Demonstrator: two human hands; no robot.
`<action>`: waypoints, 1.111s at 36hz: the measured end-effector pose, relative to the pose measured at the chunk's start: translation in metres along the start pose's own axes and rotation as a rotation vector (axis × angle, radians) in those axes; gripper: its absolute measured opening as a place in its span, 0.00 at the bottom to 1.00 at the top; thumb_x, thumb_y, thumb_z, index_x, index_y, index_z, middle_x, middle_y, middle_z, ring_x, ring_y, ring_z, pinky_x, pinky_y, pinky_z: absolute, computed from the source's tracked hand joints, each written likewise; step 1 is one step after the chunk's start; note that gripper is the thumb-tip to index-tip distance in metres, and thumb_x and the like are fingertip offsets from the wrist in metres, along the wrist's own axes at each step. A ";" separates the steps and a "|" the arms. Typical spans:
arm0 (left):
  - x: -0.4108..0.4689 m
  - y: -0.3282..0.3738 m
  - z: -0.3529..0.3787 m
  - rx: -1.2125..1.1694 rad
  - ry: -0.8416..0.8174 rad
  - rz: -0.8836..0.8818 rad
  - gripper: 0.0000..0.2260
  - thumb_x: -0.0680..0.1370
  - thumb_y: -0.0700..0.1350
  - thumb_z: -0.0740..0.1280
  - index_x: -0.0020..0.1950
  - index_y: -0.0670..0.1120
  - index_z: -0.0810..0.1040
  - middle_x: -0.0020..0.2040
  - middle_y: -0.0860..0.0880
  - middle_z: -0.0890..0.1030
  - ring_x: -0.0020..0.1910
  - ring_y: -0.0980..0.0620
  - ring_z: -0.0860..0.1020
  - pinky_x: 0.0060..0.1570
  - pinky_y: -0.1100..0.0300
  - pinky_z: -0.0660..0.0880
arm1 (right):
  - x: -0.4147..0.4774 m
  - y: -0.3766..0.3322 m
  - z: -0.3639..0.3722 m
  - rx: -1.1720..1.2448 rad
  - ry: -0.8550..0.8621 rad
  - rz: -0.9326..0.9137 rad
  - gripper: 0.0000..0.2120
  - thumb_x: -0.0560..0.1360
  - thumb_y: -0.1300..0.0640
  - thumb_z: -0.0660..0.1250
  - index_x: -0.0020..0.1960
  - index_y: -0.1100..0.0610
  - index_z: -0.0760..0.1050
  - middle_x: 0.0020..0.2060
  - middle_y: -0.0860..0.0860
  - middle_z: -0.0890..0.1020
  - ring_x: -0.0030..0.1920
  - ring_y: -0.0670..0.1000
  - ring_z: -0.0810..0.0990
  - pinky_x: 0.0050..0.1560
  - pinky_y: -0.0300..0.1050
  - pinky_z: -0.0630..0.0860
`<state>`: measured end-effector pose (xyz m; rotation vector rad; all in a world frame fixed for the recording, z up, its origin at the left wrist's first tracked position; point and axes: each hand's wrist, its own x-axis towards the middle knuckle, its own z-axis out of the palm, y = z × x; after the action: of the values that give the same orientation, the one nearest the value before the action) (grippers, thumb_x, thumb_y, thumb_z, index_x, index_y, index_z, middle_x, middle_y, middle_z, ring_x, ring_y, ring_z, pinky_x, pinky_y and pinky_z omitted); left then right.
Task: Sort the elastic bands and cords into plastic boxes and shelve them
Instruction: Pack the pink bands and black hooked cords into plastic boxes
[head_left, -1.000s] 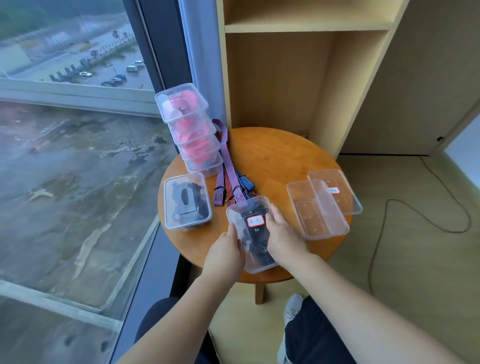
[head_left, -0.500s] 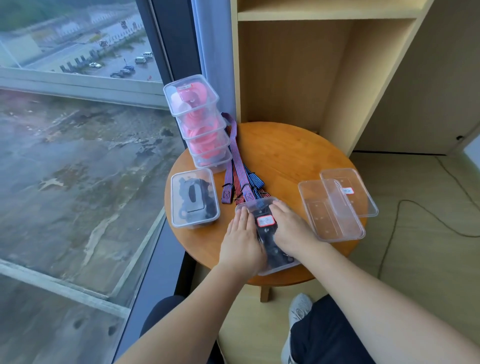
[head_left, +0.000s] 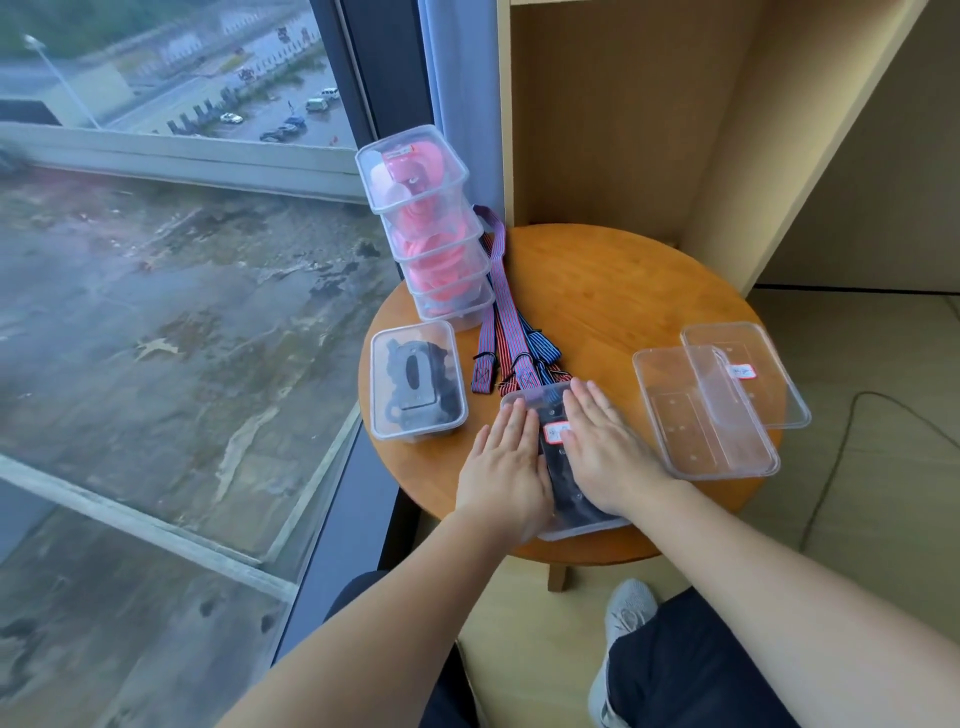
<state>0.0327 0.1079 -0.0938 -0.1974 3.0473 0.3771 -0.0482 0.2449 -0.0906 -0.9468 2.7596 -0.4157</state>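
A clear plastic box (head_left: 558, 457) with black bands inside and a red-edged label on its lid sits at the near edge of the round wooden table (head_left: 613, 296). My left hand (head_left: 506, 467) lies flat on the left half of its lid, fingers straight. My right hand (head_left: 605, 447) presses flat on the right half. Striped red-and-blue elastic bands (head_left: 506, 322) lie loose on the table just beyond the box. A second lidded box of black bands (head_left: 415, 382) stands to the left. A stack of three lidded boxes with pink cords (head_left: 431, 223) rises at the back left.
An empty clear box (head_left: 701, 415) and a labelled lid (head_left: 748, 374) overlap at the table's right. An open wooden shelf unit (head_left: 675, 104) stands behind the table. A large window (head_left: 182, 260) fills the left. A thin cable (head_left: 852, 431) runs over the floor at right.
Both hands went from holding the box's sides to lying flat on its lid. The view has tilted and moved closer to the table.
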 end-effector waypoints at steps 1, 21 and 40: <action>-0.001 0.000 -0.001 -0.011 0.016 0.002 0.27 0.83 0.51 0.46 0.80 0.44 0.47 0.81 0.48 0.45 0.79 0.52 0.41 0.77 0.55 0.42 | 0.000 -0.001 -0.001 0.007 -0.009 0.002 0.27 0.85 0.52 0.45 0.79 0.61 0.44 0.79 0.55 0.44 0.79 0.52 0.39 0.76 0.44 0.39; -0.027 0.013 -0.015 -0.431 -0.055 -0.212 0.27 0.81 0.44 0.53 0.80 0.49 0.50 0.61 0.42 0.78 0.57 0.41 0.76 0.50 0.55 0.69 | -0.013 -0.010 -0.007 0.108 -0.051 0.143 0.27 0.84 0.56 0.48 0.79 0.59 0.44 0.79 0.54 0.38 0.77 0.59 0.54 0.71 0.53 0.61; -0.014 -0.008 -0.087 -0.543 0.202 -0.247 0.18 0.83 0.43 0.53 0.74 0.48 0.61 0.38 0.56 0.74 0.37 0.54 0.75 0.30 0.64 0.62 | 0.021 -0.049 -0.082 0.343 0.299 0.169 0.17 0.73 0.72 0.57 0.59 0.67 0.76 0.62 0.57 0.74 0.57 0.60 0.75 0.54 0.47 0.71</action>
<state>0.0434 0.0803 -0.0102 -0.6646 2.9728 1.2189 -0.0586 0.2111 0.0003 -0.6043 2.8556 -1.0341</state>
